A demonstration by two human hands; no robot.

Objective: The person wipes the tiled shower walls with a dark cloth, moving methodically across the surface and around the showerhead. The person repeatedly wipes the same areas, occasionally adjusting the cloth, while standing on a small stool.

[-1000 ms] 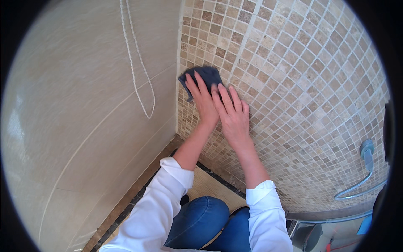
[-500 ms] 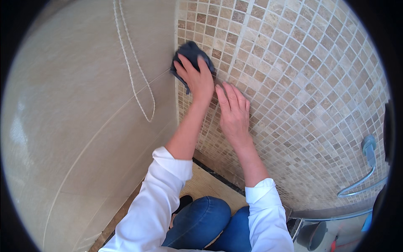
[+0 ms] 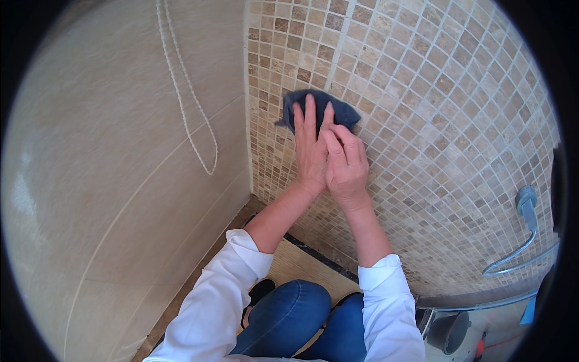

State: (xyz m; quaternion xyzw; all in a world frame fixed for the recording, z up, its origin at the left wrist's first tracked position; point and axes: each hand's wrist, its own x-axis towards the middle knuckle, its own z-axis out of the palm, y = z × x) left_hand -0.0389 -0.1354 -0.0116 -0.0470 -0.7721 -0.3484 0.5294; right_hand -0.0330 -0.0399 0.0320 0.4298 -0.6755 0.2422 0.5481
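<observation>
A dark blue-grey cloth lies bunched against the mosaic-tiled wall. My left hand presses it to the tiles, the fingers spread over its surface. A loose corner of the cloth sticks out to the left of those fingers. My right hand is right beside the left one, its fingers bent and drawn together at the cloth's lower edge. Its fingertips overlap the left hand's thumb side, so their exact hold on the cloth is partly hidden.
A smooth beige wall meets the mosaic at a corner on the left, with a beaded cord hanging in front. At the right are a shower fitting and its metal hose. A dark bucket stands low at the right.
Away from the corner, my left hand has slid the cloth rightward and slightly down. My right hand, earlier laid on the tiles with fingers extended, has bent its fingers and now meets the cloth.
</observation>
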